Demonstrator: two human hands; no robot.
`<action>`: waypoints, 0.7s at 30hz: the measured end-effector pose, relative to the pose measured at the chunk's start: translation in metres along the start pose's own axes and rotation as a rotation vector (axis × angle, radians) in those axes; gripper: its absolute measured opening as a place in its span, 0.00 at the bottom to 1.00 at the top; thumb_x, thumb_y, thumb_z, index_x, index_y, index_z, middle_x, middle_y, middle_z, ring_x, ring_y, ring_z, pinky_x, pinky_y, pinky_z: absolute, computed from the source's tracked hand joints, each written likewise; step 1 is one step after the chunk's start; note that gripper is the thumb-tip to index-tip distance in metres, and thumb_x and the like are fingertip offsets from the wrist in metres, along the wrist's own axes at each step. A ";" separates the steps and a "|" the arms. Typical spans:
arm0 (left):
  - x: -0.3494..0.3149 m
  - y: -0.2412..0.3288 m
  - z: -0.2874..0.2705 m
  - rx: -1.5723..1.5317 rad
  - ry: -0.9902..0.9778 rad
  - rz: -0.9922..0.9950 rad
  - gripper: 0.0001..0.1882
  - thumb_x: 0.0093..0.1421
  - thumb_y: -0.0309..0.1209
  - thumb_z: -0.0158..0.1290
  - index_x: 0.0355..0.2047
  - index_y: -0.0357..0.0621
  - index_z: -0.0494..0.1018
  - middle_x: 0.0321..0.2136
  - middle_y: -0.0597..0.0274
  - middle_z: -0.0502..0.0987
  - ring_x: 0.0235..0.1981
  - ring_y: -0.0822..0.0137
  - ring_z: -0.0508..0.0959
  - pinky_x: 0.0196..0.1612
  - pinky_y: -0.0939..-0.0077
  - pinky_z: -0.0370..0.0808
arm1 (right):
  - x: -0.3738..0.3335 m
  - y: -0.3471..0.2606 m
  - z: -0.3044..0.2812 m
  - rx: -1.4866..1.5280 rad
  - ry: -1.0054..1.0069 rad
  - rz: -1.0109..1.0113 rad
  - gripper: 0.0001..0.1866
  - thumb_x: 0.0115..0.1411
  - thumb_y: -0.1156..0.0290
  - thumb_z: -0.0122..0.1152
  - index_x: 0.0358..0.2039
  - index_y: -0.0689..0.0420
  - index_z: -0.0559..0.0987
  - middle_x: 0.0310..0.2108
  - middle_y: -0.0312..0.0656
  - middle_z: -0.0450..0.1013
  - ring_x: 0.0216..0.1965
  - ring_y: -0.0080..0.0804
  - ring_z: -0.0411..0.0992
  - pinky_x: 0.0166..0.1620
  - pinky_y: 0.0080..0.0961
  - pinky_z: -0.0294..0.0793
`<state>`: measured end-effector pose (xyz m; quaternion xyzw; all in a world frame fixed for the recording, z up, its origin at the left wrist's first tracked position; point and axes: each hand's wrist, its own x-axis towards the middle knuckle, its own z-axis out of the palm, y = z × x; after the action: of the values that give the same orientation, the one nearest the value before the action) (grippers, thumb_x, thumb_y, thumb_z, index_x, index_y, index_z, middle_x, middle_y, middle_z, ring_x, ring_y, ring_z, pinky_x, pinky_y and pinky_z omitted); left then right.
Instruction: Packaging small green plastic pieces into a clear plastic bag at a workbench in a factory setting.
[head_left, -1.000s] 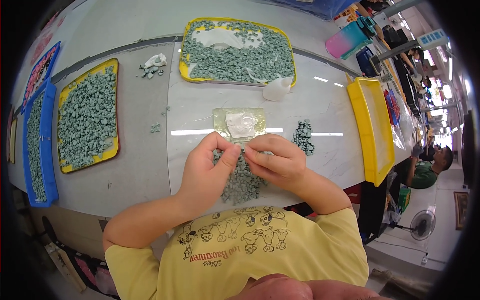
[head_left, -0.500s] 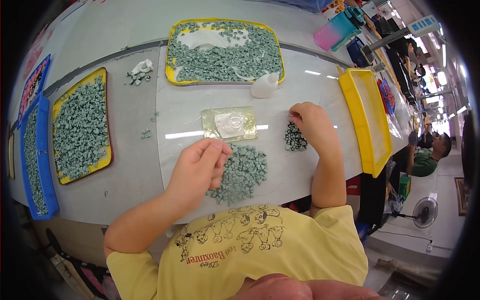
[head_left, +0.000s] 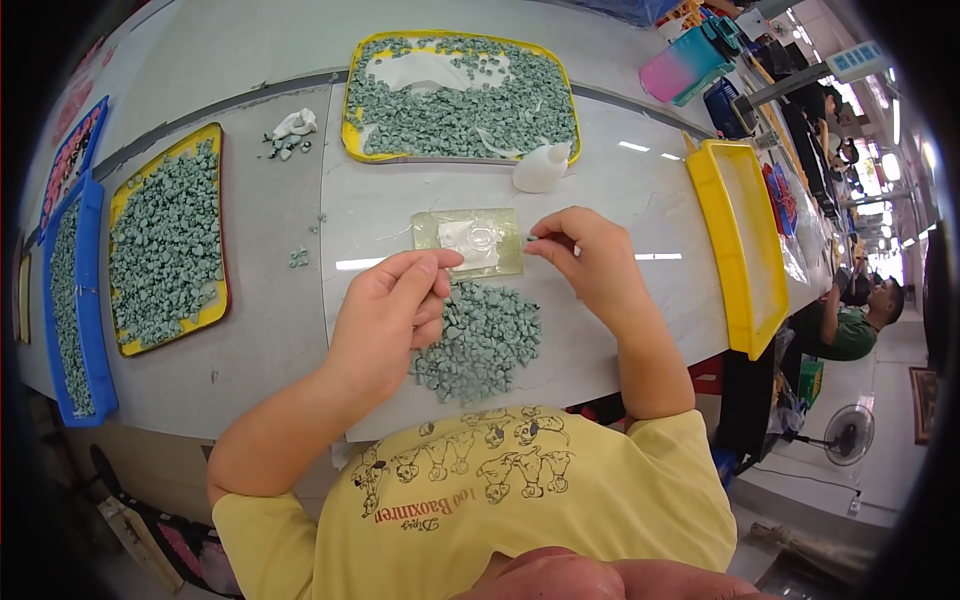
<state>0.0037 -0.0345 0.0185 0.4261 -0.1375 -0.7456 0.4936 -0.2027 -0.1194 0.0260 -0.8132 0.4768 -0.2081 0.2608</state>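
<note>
A heap of small grey-green pieces lies on the white table in front of me. Just beyond it sits a clear shallow plastic tray with a pale insert. My left hand hovers over the heap's left edge, thumb and forefinger pinched together near the tray's near corner; anything between them is hidden. My right hand is at the tray's right end, fingertips pinched on a tiny dark piece.
At the back stands a yellow tray full of green pieces, with a white bottle beside it. Left are another filled yellow tray and a blue tray. An empty yellow tray sits right. Another person sits far right.
My right hand has come back left from the small pile at the right to the clear tray's end. My left hand has lifted off the heap with its fingers pinched.
</note>
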 end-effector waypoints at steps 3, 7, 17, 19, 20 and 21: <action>-0.002 0.001 0.005 -0.044 0.001 0.032 0.11 0.62 0.27 0.43 0.43 0.35 0.65 0.28 0.65 0.67 0.17 0.82 0.57 0.17 0.88 0.54 | -0.001 0.006 0.005 -0.138 0.006 -0.215 0.07 0.46 0.75 0.63 0.28 0.60 0.76 0.24 0.41 0.71 0.26 0.37 0.70 0.30 0.27 0.70; -0.003 0.000 0.009 -0.034 0.058 0.078 0.09 0.61 0.27 0.45 0.40 0.35 0.65 0.28 0.64 0.68 0.17 0.82 0.57 0.17 0.88 0.55 | -0.001 0.010 0.007 -0.233 -0.056 -0.298 0.06 0.46 0.76 0.61 0.27 0.60 0.76 0.25 0.43 0.72 0.27 0.41 0.71 0.31 0.30 0.71; -0.004 0.001 0.008 -0.052 0.041 0.067 0.11 0.59 0.28 0.50 0.39 0.35 0.67 0.27 0.64 0.68 0.17 0.82 0.57 0.18 0.88 0.56 | -0.005 0.005 0.008 -0.272 -0.057 -0.273 0.07 0.45 0.78 0.60 0.28 0.61 0.76 0.28 0.44 0.72 0.30 0.40 0.72 0.31 0.31 0.72; -0.005 0.000 0.009 -0.027 0.058 0.076 0.11 0.59 0.28 0.50 0.40 0.35 0.67 0.26 0.64 0.68 0.17 0.82 0.57 0.18 0.88 0.56 | -0.004 0.002 0.010 -0.259 -0.023 -0.287 0.08 0.44 0.79 0.61 0.28 0.61 0.77 0.28 0.43 0.72 0.29 0.40 0.72 0.31 0.30 0.72; -0.005 0.000 0.009 -0.016 0.068 0.075 0.11 0.59 0.28 0.50 0.39 0.35 0.67 0.26 0.65 0.68 0.17 0.82 0.58 0.18 0.88 0.56 | -0.003 0.000 0.011 -0.207 0.071 -0.371 0.09 0.43 0.80 0.61 0.28 0.61 0.77 0.28 0.43 0.72 0.29 0.38 0.71 0.30 0.30 0.72; -0.005 0.000 0.009 -0.005 0.078 0.073 0.10 0.59 0.28 0.50 0.39 0.35 0.67 0.26 0.65 0.67 0.17 0.82 0.58 0.17 0.88 0.55 | -0.002 -0.002 0.012 -0.154 0.164 -0.455 0.10 0.42 0.81 0.62 0.29 0.61 0.77 0.28 0.42 0.72 0.28 0.37 0.71 0.30 0.29 0.72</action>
<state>-0.0025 -0.0323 0.0259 0.4486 -0.1318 -0.7101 0.5264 -0.1957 -0.1145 0.0178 -0.8974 0.3154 -0.2900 0.1050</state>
